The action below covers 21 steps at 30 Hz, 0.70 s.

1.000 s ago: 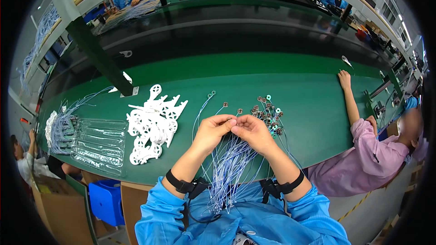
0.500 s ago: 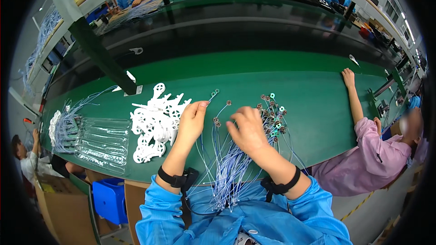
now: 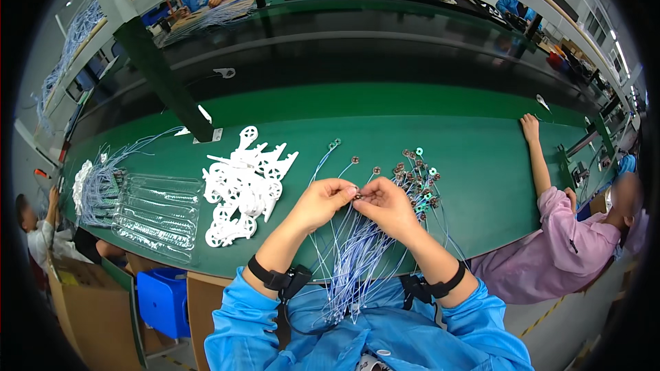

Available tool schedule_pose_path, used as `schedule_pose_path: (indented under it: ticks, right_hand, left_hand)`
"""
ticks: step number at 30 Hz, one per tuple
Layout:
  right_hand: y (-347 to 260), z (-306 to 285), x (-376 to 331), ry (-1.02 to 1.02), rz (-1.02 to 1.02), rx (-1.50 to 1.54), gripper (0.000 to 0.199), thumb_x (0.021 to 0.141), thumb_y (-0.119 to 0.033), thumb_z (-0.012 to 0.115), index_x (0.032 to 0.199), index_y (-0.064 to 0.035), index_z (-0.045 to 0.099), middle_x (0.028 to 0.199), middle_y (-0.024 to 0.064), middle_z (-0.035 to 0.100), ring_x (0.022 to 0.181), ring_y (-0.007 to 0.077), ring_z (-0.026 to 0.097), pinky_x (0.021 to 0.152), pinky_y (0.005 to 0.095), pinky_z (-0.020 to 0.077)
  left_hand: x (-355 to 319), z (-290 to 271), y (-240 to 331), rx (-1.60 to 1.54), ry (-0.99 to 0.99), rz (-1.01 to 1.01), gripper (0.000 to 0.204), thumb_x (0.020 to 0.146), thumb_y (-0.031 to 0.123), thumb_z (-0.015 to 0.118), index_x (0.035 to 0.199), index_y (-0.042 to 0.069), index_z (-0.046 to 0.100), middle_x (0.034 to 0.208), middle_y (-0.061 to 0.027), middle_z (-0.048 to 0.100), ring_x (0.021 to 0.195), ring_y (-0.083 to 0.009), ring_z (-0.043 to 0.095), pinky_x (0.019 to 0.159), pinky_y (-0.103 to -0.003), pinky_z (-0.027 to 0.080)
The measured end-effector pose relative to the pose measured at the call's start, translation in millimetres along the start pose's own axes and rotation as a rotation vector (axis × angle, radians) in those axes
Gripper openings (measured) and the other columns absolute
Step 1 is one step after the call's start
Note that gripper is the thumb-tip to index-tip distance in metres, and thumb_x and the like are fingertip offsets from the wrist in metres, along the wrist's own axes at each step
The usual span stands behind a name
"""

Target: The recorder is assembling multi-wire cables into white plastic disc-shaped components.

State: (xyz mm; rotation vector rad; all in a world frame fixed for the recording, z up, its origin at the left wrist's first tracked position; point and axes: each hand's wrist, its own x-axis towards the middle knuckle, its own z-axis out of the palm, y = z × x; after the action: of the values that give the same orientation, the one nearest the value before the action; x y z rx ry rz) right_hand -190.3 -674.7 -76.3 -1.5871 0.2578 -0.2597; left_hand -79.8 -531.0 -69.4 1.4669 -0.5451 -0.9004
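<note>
Wires (image 3: 357, 261): both hands' fingers (image 3: 350, 194) pinch one ring tip; finished tips (image 3: 416, 175) at two o'clock, most of the bundle left.

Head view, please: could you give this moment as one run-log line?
left hand: pinching wire end | right hand: pinching same | wire bundle: below hands | white plastic parts: left

Two hands, the left hand (image 3: 322, 200) and the right hand (image 3: 386, 205), are being seen over the bench's near edge; one heap of white plastic parts (image 3: 242, 182) is being counted; one stack of clear trays (image 3: 157, 214); two wire bundles (image 3: 357, 261) (image 3: 96, 182), strands too many to be counted; one blue bin (image 3: 159, 302).
</note>
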Motion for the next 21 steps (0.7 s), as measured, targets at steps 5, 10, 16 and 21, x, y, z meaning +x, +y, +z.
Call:
schedule_pose_path:
  ticks: [5,10,16,21]
  right_hand:
    - [-7.9,-24.0,-11.6,0.012,0.044,-0.182,0.028,0.079,-0.006,0.070,0.104,-0.0001,0.057,0.085,0.0033,0.058,0.071,0.0077,0.056,0.064,0.0230,0.0481]
    - [-23.6,-29.7,-23.3,0.249,-0.357,-0.820,0.032,0.075,-0.006,0.068,0.105,-0.0014,0.058,0.109,0.0152,0.053,0.104,0.0355,0.047,0.092,0.0415,0.0404]
    - [-24.1,-28.2,-29.8,0.165,-0.423,-0.701,0.026,0.078,-0.007,0.066,0.102,-0.0007,0.059,0.103,0.0147,0.056,0.100,0.0333,0.050,0.089,0.0405,0.0418]
    - [-29.8,-32.1,-36.3,0.098,-0.343,-0.517,0.021,0.082,-0.012,0.066,0.100,-0.0012,0.062,0.096,0.0090,0.061,0.088,0.0206,0.057,0.079,0.0313,0.0456]
  left_hand:
    - [20.4,5.4,-8.5,-0.002,-0.023,-0.079,0.036,0.093,0.027,0.060,0.112,-0.003,0.061,0.090,-0.0067,0.065,0.081,-0.0125,0.059,0.072,-0.024,0.048]
    - [44.9,-2.9,5.6,0.730,0.456,0.274,0.038,0.085,0.023,0.066,0.112,-0.002,0.059,0.089,-0.0146,0.062,0.081,-0.0256,0.059,0.076,-0.035,0.048]
    - [85.1,-29.5,-16.6,1.151,0.586,0.520,0.029,0.081,0.011,0.065,0.108,0.000,0.061,0.091,-0.0193,0.059,0.086,-0.0347,0.057,0.081,-0.042,0.047]
    - [68.8,-28.0,13.9,0.441,0.347,0.175,0.036,0.090,0.007,0.056,0.126,0.003,0.051,0.097,-0.0152,0.060,0.086,-0.0229,0.058,0.077,-0.032,0.049]
